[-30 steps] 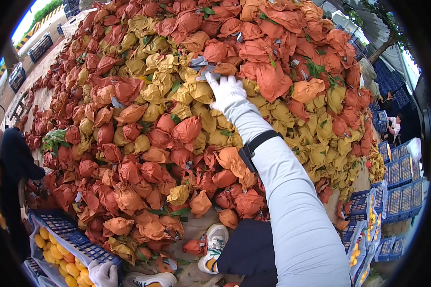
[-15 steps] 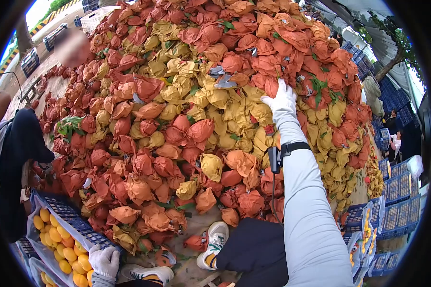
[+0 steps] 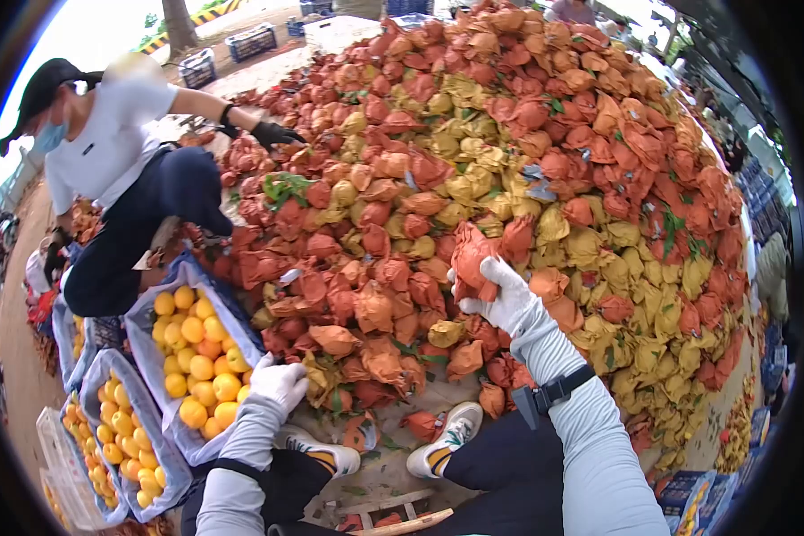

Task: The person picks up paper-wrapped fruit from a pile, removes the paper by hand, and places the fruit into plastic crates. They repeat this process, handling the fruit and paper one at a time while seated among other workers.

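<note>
My white-gloved right hand point(image 3: 502, 299) grips a fruit wrapped in a red-orange paper bag point(image 3: 473, 259), lifted in front of the heap. Curled fingers close my white-gloved left hand point(image 3: 279, 382) beside a lined crate point(image 3: 143, 326); whatever may be inside them is hidden. Yellow-orange fruits point(image 3: 202, 367) without bags fill that crate. Ahead rises a large heap of bagged fruit point(image 3: 393, 272), wrapped in red-orange and yellow-brown paper.
At the left, a co-worker point(image 3: 116, 134) in a white shirt reaches a black-gloved hand point(image 3: 275, 134) to the heap. More lined crates of fruit point(image 3: 127, 438) stand at the lower left. A wooden stool point(image 3: 402, 521) is between my legs. Blue crates point(image 3: 688, 491) line the lower right.
My right hand has come back from the heap and now holds a bagged fruit. The view has turned left, bringing the co-worker and more crates into sight. My left hand stays closed.
</note>
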Available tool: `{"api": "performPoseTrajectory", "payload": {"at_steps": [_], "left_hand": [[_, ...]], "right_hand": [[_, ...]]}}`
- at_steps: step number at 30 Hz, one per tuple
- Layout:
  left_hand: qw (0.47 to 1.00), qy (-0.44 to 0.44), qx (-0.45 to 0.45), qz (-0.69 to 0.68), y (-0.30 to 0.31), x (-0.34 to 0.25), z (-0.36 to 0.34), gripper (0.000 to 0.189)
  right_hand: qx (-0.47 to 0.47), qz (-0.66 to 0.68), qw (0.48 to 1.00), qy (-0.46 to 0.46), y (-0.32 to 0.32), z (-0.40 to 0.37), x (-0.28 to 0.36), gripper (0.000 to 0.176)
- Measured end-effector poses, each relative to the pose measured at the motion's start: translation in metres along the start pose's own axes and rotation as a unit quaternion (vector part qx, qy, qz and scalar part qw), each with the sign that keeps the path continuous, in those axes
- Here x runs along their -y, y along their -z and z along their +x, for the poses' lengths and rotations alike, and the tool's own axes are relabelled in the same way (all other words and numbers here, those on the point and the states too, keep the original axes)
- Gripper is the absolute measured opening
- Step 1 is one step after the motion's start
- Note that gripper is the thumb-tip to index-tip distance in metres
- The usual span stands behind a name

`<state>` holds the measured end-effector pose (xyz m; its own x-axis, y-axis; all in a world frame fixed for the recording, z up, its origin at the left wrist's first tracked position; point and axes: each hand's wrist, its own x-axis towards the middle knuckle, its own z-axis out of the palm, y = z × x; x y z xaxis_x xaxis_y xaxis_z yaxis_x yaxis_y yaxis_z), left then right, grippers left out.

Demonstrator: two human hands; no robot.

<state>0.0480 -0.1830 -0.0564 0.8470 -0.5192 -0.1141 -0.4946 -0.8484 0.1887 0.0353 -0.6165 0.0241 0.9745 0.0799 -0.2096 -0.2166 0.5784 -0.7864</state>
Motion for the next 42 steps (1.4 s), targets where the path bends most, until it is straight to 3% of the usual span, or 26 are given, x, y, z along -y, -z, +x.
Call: {"api": "performPoseTrajectory", "payload": {"at_steps": [2, 3, 4, 5, 6, 9, 11, 12, 15, 17, 18, 21, 22, 24, 25, 27, 29, 31, 32, 34, 35, 37, 38, 39, 41, 42], "left_hand": [[0.954, 0.102, -0.013, -0.281, 0.022, -0.039, -0.003, 0.035], [0.875, 0.121, -0.047, -0.467, 0.014, -0.055, -0.006, 0.039], [0.744, 0.134, -0.010, -0.655, 0.022, -0.072, -0.009, 0.048], [0.636, 0.151, 0.015, -0.757, 0.032, -0.086, -0.021, 0.058], [0.554, 0.127, -0.021, -0.822, 0.020, -0.095, -0.029, 0.063], [0.438, 0.154, -0.057, -0.884, 0.012, -0.093, -0.060, 0.060], [0.471, 0.216, -0.058, -0.853, 0.005, -0.091, -0.079, 0.061], [0.473, 0.215, -0.072, -0.851, -0.004, -0.091, -0.084, 0.064], [0.580, 0.224, -0.185, -0.761, -0.009, -0.093, -0.095, 0.077], [0.504, 0.259, -0.154, -0.809, 0.020, -0.089, -0.108, 0.076], [0.511, 0.244, -0.149, -0.811, 0.009, -0.084, -0.110, 0.076], [0.557, 0.097, -0.071, -0.822, 0.007, -0.071, -0.120, 0.073], [0.599, 0.125, -0.081, -0.787, 0.009, -0.074, -0.125, 0.068], [0.508, 0.102, -0.106, -0.849, 0.004, -0.077, -0.133, 0.061], [0.472, 0.080, -0.086, -0.874, 0.001, -0.073, -0.135, 0.060], [0.472, 0.086, -0.076, -0.874, -0.006, -0.066, -0.140, 0.060], [0.473, 0.094, -0.061, -0.874, -0.011, -0.064, -0.148, 0.060], [0.462, 0.126, -0.037, -0.877, -0.007, -0.061, -0.157, 0.058], [0.460, 0.125, -0.037, -0.878, -0.014, -0.061, -0.156, 0.058], [0.450, 0.106, -0.042, -0.886, -0.036, -0.061, -0.151, 0.062], [0.670, 0.253, 0.020, -0.697, 0.037, -0.060, -0.177, 0.073], [0.680, 0.227, -0.023, -0.697, 0.015, -0.061, -0.170, 0.083], [0.631, 0.199, -0.057, -0.748, 0.002, -0.058, -0.169, 0.086], [0.638, 0.181, -0.075, -0.745, 0.016, -0.049, -0.178, 0.085], [0.505, 0.120, -0.141, -0.843, 0.011, -0.047, -0.178, 0.079], [0.482, 0.095, -0.142, -0.859, 0.022, -0.044, -0.182, 0.078]], "right_hand": [[0.078, 0.024, 0.993, -0.088, -0.048, -0.002, -0.045, 0.059], [0.098, -0.006, 0.989, -0.110, -0.077, -0.013, -0.061, 0.058], [0.059, -0.008, 0.993, -0.104, -0.103, -0.023, -0.089, 0.062], [0.120, -0.001, 0.979, -0.167, -0.121, -0.033, -0.100, 0.069], [0.152, -0.016, 0.968, -0.198, -0.127, -0.035, -0.128, 0.072], [0.121, -0.233, 0.954, -0.147, -0.160, -0.056, -0.156, 0.078], [0.098, -0.583, 0.805, -0.043, -0.166, -0.062, -0.166, 0.081], [0.079, -0.600, 0.795, -0.029, -0.163, -0.067, -0.177, 0.078], [0.065, -0.564, 0.823, -0.011, -0.182, -0.077, -0.181, 0.064], [0.036, -0.501, 0.864, -0.033, -0.170, -0.073, -0.199, 0.044], [0.009, -0.415, 0.906, -0.082, -0.173, -0.072, -0.204, 0.036], [-0.001, -0.415, 0.909, -0.048, -0.195, -0.077, -0.204, 0.021], [0.013, -0.421, 0.906, -0.052, -0.198, -0.075, -0.210, 0.021], [0.064, -0.645, 0.736, 0.195, -0.199, -0.076, -0.219, 0.014], [0.069, -0.647, 0.734, 0.195, -0.202, -0.077, -0.221, 0.014], [0.027, -0.617, 0.784, 0.058, -0.209, -0.082, -0.222, 0.015], [0.024, -0.616, 0.785, 0.052, -0.212, -0.082, -0.225, 0.020], [0.014, -0.575, 0.815, -0.072, -0.225, -0.086, -0.219, 0.021], [0.013, -0.577, 0.814, -0.073, -0.223, -0.084, -0.225, 0.021], [-0.018, -0.716, 0.694, 0.071, -0.209, -0.074, -0.243, 0.020], [-0.016, -0.718, 0.693, 0.070, -0.203, -0.070, -0.247, 0.020], [-0.049, -0.712, 0.698, 0.054, -0.191, -0.053, -0.252, 0.018], [-0.012, -0.570, 0.820, 0.046, -0.177, -0.048, -0.254, 0.014], [-0.012, -0.450, 0.890, -0.066, -0.205, -0.055, -0.240, 0.013], [0.036, -0.238, 0.956, -0.167, -0.245, -0.078, -0.226, 0.025], [0.131, -0.339, 0.924, -0.122, -0.214, -0.070, -0.240, 0.031]]}}
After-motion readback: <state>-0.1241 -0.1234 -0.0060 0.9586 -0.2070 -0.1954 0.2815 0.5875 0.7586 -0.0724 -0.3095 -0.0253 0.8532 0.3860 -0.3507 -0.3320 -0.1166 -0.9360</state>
